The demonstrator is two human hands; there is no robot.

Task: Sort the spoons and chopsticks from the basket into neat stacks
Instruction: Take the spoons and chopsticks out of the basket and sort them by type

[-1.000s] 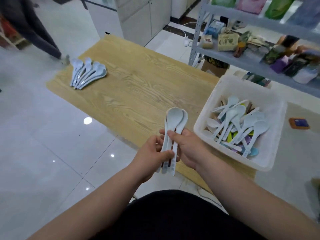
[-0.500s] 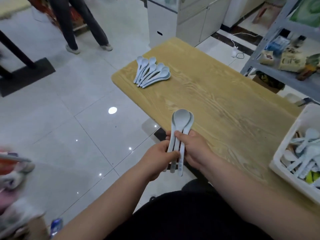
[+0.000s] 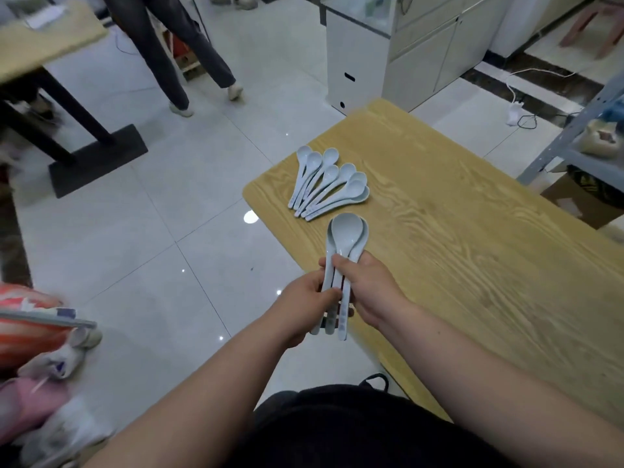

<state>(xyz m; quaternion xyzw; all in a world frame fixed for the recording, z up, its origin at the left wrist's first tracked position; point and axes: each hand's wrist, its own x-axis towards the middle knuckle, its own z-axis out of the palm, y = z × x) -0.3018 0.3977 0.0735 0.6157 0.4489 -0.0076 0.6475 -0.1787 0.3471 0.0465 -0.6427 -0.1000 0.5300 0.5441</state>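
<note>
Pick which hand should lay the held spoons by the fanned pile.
Right, probably: the right hand grips the held spoons just under the bowls, above the table; the left hand pinches the handles out over floor.

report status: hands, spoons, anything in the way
Left hand and right hand both grip the spoon bundle. Fanned spoon pile lies just ahead on wooden table. Nothing between them.

Shop or storeroom, likely — tiled floor; white cabinets; metal shelving
</note>
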